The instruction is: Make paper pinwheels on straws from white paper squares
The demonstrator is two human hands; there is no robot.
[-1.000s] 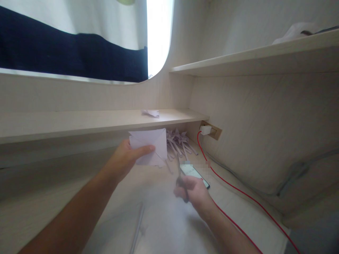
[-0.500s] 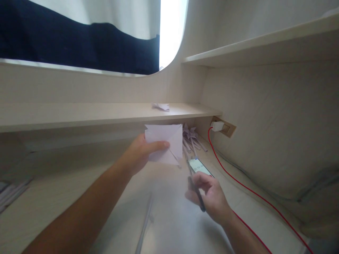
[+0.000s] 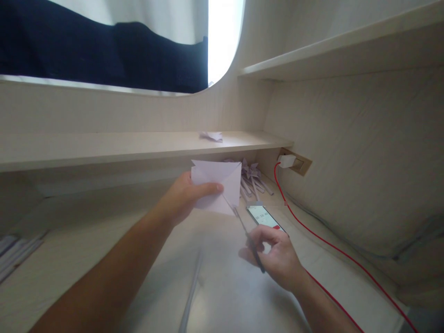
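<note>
My left hand [image 3: 190, 194] pinches a square white sheet of paper [image 3: 208, 173], thumb across its front and fingers hidden behind. Slits run in from the sheet's corners. In my right hand [image 3: 274, 254] is a pair of scissors [image 3: 255, 254] with dark handles, seen nearly edge-on. The thin blades point up and left, their tips at the slit by the paper's lower right corner. Beneath my hands, a rolled white paper stick [image 3: 190, 296] lies on the desk.
A phone [image 3: 263, 216] with a lit screen lies beyond my right hand. Several paper pinwheels on sticks [image 3: 252, 172] lie at the back. Folded paper [image 3: 211, 136] rests on the shelf [image 3: 104, 143]. A red cable [image 3: 319, 240] runs from a white plug [image 3: 287, 161] along the right.
The scissors have moved left and turned, bringing their blades to the paper's lower right corner. The left hand keeps its hold on the sheet. The view has shifted slightly.
</note>
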